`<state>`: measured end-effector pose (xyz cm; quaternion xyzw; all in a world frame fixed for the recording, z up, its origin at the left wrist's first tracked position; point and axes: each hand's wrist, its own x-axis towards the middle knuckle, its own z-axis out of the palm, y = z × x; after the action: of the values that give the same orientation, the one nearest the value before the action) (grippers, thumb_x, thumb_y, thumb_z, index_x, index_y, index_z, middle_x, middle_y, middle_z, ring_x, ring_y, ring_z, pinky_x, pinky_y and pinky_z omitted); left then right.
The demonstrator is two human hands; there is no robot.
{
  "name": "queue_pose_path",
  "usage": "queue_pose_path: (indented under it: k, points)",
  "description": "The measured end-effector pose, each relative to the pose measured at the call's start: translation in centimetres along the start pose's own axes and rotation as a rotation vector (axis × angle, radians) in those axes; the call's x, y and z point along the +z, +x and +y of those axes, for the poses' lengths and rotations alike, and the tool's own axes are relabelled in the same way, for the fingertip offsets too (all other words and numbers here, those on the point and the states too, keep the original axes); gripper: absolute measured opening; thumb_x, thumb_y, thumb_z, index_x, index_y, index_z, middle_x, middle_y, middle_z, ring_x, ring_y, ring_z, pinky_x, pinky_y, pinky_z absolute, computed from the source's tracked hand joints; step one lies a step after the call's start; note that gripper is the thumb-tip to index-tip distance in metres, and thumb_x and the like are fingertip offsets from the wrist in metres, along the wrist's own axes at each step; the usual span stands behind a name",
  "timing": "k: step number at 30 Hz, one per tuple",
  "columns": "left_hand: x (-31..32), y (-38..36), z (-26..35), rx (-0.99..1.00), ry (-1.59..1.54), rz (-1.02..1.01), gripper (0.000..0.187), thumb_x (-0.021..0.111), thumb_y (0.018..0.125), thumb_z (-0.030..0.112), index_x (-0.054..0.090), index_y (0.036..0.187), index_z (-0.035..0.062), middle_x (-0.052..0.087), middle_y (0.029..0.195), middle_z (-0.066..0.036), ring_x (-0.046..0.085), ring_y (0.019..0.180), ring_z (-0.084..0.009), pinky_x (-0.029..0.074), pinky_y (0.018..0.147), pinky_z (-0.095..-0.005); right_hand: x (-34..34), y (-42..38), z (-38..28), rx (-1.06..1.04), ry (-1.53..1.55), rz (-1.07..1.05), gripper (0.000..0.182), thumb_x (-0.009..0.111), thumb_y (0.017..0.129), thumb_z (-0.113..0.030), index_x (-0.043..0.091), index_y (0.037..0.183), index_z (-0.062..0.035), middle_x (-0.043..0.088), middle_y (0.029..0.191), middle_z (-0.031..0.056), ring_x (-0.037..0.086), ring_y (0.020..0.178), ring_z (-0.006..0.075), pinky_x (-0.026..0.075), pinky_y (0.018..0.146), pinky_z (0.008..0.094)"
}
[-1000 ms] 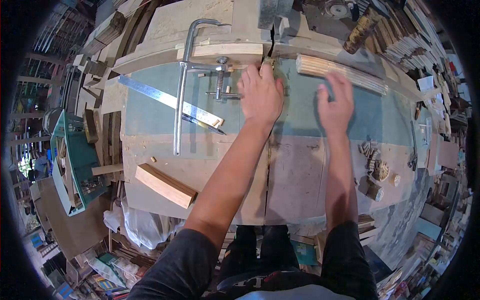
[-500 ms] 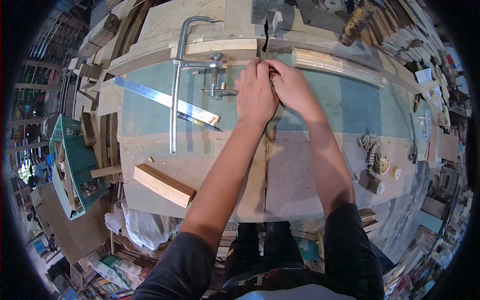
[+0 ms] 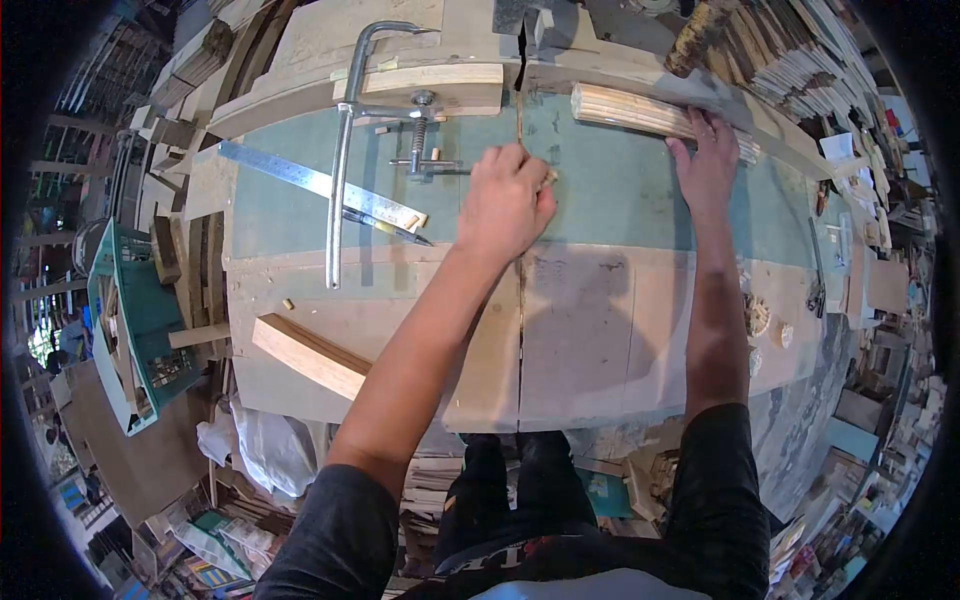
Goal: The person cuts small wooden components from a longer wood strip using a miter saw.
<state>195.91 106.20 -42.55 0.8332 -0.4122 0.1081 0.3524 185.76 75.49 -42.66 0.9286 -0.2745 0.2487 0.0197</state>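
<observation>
My left hand (image 3: 508, 203) is closed in a fist over the green part of the bench, and the pale end of a small wooden piece (image 3: 553, 177) sticks out past its fingers. To the right, my right hand (image 3: 712, 165) reaches over a row of long, pale wooden rods (image 3: 630, 108). Its fingers are stretched across the rods, with the thumb apart on the near side; no rod is lifted. A metal bar clamp (image 3: 343, 180) and a light wooden block (image 3: 430, 85) lie left of my left hand.
A steel ruler (image 3: 290, 175) and a pen (image 3: 385, 226) lie beneath the clamp's bar. A curved wooden block (image 3: 310, 352) sits at the front left. Short cut wooden pieces (image 3: 758, 318) are partly behind my right forearm. A fence board (image 3: 640, 75) runs along the back.
My hands were together at the middle of the bench. The right one has moved right onto the wooden rods; the left has come slightly nearer, closed on a small wooden piece.
</observation>
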Motion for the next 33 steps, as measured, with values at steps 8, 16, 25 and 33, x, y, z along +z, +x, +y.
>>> queue_pose_path:
  k: [8,16,25,33]
  points:
    - [-1.0,-3.5,2.8,0.153,-0.179,-0.151,0.02,0.075,0.069,0.007,0.067,0.087,0.0081,0.061,0.096,-0.007,0.057,0.092,-0.0303,0.046,0.08,-0.0425,0.3,-0.8,-5.0,-0.082,0.072,0.102,0.058,0.077,0.083,-0.042,0.063,0.137,-0.025,0.056,0.135,0.013,0.046,0.128,0.04,0.044,0.107,0.0508]
    - [-2.3,-6.2,3.7,0.164,-0.257,-0.234,0.024,0.078,0.067,0.012,0.069,0.089,0.0097,0.061,0.096,-0.005,0.058,0.092,-0.0277,0.045,0.084,-0.0412,0.1,-1.2,-9.4,-0.02,0.102,0.047,0.055,0.076,0.083,-0.04,0.064,0.136,-0.0276,0.054,0.139,0.0046,0.043,0.131,0.0389,0.044,0.105,0.0522]
    - [-5.1,-3.2,7.2,0.212,-0.247,0.031,0.043,0.078,0.071,0.028,0.067,0.107,0.0076,0.062,0.113,-0.011,0.058,0.105,-0.0305,0.041,0.099,-0.0499,0.7,-1.0,-9.1,-0.13,0.142,0.135,0.056,0.074,0.086,-0.034,0.061,0.139,-0.0218,0.052,0.138,0.0093,0.044,0.129,0.0389,0.041,0.109,0.0485]
    - [3.1,17.7,12.2,-0.167,-0.437,0.523,0.052,0.077,0.081,0.026,0.058,0.12,-0.003,0.066,0.108,-0.02,0.061,0.107,-0.0439,0.046,0.099,-0.0483,2.1,-1.4,-8.1,0.059,0.335,0.01,0.057,0.064,0.092,-0.037,0.055,0.141,-0.0097,0.055,0.142,0.0173,0.044,0.135,0.037,0.03,0.115,0.0509]
